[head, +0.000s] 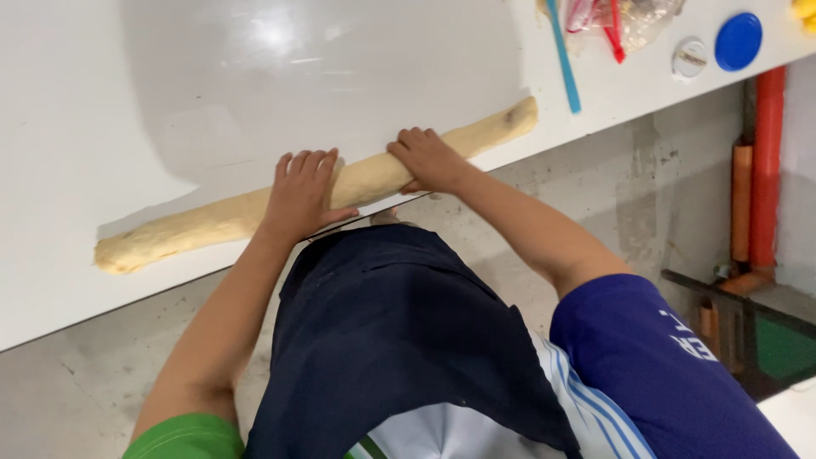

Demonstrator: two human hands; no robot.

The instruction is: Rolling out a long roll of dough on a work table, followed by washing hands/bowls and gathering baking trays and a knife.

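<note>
1. Right across the middle of the frame, a long pale-yellow rope of dough [212,223] lies on the glossy white surface [127,93], running from the lower left up towards the upper right, close beside the surface's near edge.
2. At centre, the left hand [299,194] presses flat on the dough — its fingers [306,163] lie stretched out and slightly spread over the top of the roll, the thumb pointing right along the near side.
3. Just right of it, the right hand [429,160] rests on the same roll, its fingers curled over the dough and close together, knuckles up; the two hands are near each other but not touching.
4. One end of the dough, at the upper right, carries a dark fleck; the other end sits blunt at the left of the frame.
5. In the upper right corner, on the surface, lie a thin light-blue stick [563,55], a clear plastic bag with red pieces inside [633,19], a small round white lid [689,58] and a round blue lid [738,41] — all well apart from the hands.
6. Below the surface, a dark navy apron [391,340] fills the lower centre, over a grey concrete floor [68,399].
7. At the right edge, red and orange pipes [767,161] stand upright.
</note>
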